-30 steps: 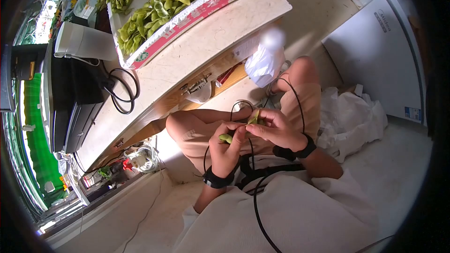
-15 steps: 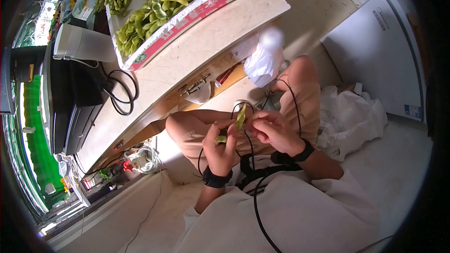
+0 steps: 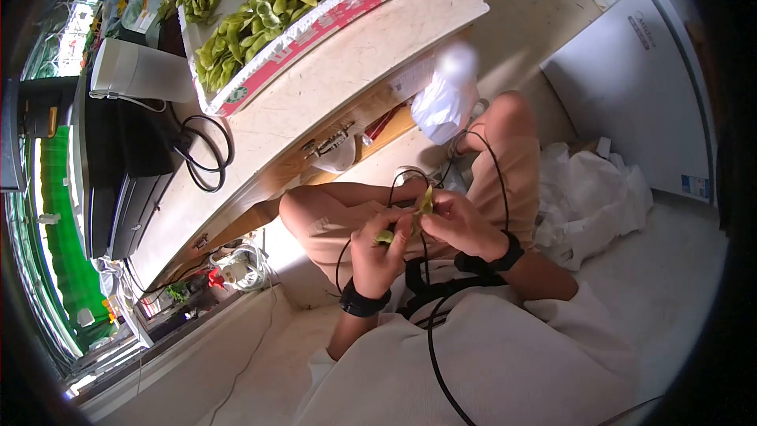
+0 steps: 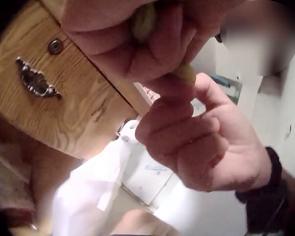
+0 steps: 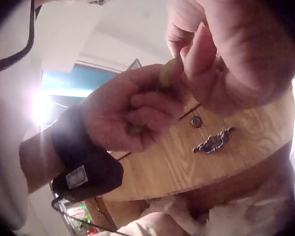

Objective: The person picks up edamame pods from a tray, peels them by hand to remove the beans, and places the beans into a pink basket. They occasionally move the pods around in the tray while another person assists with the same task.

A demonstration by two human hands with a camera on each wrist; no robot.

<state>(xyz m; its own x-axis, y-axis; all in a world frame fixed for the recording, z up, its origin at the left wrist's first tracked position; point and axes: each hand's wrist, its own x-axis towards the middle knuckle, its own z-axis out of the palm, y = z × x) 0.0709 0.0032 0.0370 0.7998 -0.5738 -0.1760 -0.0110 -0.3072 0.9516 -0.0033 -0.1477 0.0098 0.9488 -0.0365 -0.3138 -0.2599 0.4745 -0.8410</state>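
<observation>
Above the lap the two hands meet at a green pod (image 3: 426, 200). The left hand (image 3: 377, 255) pinches the pod's lower end between thumb and forefinger, and a second green pod (image 3: 384, 237) lies within its curled fingers. The right hand (image 3: 467, 229) grips the same pod from the other side with thumb and fingers. In the left wrist view the pod (image 4: 186, 73) shows between the fingertips of both hands, and the right hand (image 4: 196, 142) is curled. From the right wrist, the pod (image 5: 171, 71) appears beside the left hand (image 5: 132, 108), fingers folded.
A pink-edged foam box (image 3: 315, 34) full of green pods stands on the pale desk (image 3: 378, 51). White bags (image 3: 591, 205) lie right of the legs; another white bag (image 3: 443, 110) hangs by the drawers. Black cables cross the lap. A white fridge (image 3: 631, 87) stands right.
The right hand moved away from the left hand, then came back to it and the pod. The upright pod now leans between both hands. Someone's fingers have appeared behind the foam box.
</observation>
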